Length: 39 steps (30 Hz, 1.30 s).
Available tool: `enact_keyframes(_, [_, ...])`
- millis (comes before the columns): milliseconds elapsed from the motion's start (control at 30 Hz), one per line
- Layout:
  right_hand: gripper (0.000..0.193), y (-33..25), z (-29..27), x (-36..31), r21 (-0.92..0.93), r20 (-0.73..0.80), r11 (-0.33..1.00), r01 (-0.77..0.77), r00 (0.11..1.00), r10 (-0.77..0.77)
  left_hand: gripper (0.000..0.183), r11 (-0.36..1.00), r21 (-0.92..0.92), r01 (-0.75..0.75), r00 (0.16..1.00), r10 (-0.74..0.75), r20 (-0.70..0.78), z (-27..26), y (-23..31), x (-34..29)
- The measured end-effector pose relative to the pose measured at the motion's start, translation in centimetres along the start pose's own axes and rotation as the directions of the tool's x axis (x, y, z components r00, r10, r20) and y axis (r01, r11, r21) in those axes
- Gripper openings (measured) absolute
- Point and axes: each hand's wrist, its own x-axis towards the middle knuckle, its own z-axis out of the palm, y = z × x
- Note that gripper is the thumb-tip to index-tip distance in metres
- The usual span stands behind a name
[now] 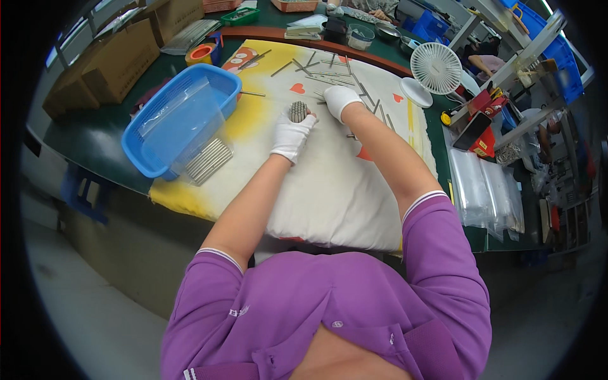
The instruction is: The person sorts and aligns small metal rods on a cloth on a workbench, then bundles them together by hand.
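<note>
My left hand (292, 137), in a white glove with bare fingertips, is wrapped around a tight bundle of thin metal rods (298, 112), whose ends face up. To its right, my gloved right hand (342, 101) rests low over the padded cloth with its fingers curled down. Rod ends show beside those fingers, but the fingertips are hidden and I cannot make out what they grip. Loose metal rods (332, 78) lie scattered beyond and around the right hand. A clear bag with a row of rods (209, 161) hangs over the side of a blue basket (136, 142) at left.
A white cloth with yellow patches (316, 209) covers part of the green table (95, 142). Cardboard boxes (120, 63) stand far left. A white fan (436, 68) is at right, near clear plastic bags (481, 190) and a metal rack (532, 47). Other people sit beyond.
</note>
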Motion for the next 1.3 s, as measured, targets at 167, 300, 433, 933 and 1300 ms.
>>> enact_keyframes(167, [0.023, -0.2, -0.9, 1.0, -0.111, 0.209, 0.984, 0.14, 0.971, -0.115, 0.021, 0.998, 0.061, -0.018, 1.0, 0.018, 0.004, -0.1, 0.0, 0.0])
enact_keyframes(300, [0.02, -0.7, -2.0, -0.5, 0.064, -0.019, 0.988, 0.138, 0.99, -0.137, 0.022, 0.996, 0.057, -0.062, 0.998, 0.063, -0.012, -0.2, -0.7, 0.0])
enact_keyframes(433, [0.02, -1.3, -3.7, -3.7, 0.423, -0.463, 0.881, 0.211, 0.886, 0.01, 0.02, 0.996, 0.044, -0.078, 0.997, 0.077, 0.019, -0.1, -0.1, -0.5])
enact_keyframes(933, [0.02, -3.3, 4.2, -9.2, 0.959, -0.226, 0.21, 0.192, 0.962, 0.152, 0.056, 0.998, 0.052, -0.029, 0.947, 0.011, 0.321, -0.6, -0.3, -0.7])
enact_keyframes(1300, [0.039, -3.8, 2.4, -10.6, 0.599, -0.537, 0.704, 0.382, 0.844, -0.002, 0.057, 0.974, 0.079, -0.213, 0.893, 0.161, 0.42, -0.5, -0.6, -0.7])
